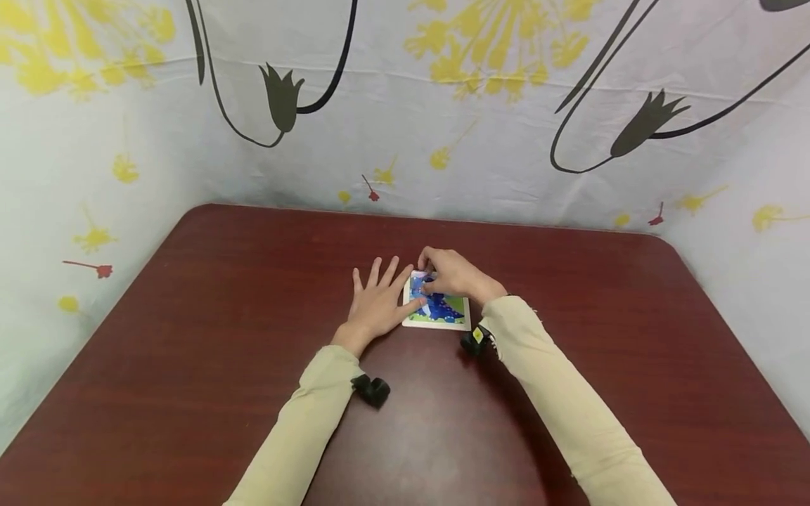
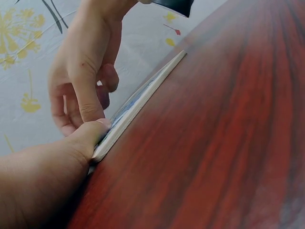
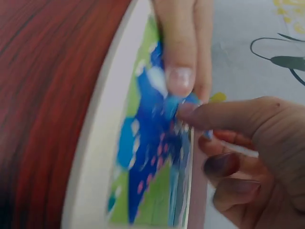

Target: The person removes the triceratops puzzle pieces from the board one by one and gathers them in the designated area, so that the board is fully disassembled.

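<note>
A small square picture puzzle (image 1: 438, 325) lies flat on the table, its pale frame round a blue dinosaur on green. My left hand (image 1: 373, 306) spreads its straight fingers beside the left edge, and its thumb (image 2: 95, 130) rests on the board. Over the upper left part my right hand (image 1: 457, 273) bends its fingers inward. Between its thumb and fingers it pinches a small blue puzzle piece (image 3: 172, 106) at the picture's surface, close to my left thumb tip. Blur and the fingers hide most of the piece's outline.
The dark red wooden table (image 1: 221, 337) runs back to a pale cloth (image 1: 380, 126) with yellow and grey plant prints, which also hangs at both sides. Black wrist cameras (image 1: 373, 391) sit at both cuffs, low over the tabletop.
</note>
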`<action>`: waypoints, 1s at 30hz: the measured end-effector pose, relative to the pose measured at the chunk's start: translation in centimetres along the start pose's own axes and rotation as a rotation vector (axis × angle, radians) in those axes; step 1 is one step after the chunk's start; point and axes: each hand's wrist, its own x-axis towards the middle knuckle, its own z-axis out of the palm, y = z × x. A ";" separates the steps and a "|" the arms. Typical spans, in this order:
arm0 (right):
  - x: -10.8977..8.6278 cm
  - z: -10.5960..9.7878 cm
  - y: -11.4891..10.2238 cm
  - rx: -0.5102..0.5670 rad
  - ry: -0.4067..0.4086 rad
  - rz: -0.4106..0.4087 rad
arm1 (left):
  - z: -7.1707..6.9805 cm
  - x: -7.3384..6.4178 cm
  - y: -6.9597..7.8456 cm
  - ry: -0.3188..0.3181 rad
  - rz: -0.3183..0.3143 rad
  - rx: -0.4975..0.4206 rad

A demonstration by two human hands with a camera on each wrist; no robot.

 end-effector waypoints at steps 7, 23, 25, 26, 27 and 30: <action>-0.9 0.1 1.2 -0.052 0.088 -0.084 | 0.1 -0.4 0.0 -0.031 -0.010 -0.004; -6.2 -1.8 6.3 0.202 0.288 0.150 | -0.3 0.2 0.1 0.023 0.020 -0.005; -6.7 -1.6 6.8 0.191 0.294 0.164 | -0.2 0.1 0.1 0.026 0.025 -0.007; -6.8 -1.5 7.1 0.189 0.297 0.166 | -0.2 0.1 0.1 0.028 0.024 -0.007; -6.9 -1.3 7.3 0.191 0.298 0.165 | -0.2 0.0 0.1 0.030 0.023 -0.010; -7.0 -0.6 7.8 0.194 0.284 0.155 | -0.1 -0.4 0.0 0.030 0.016 -0.015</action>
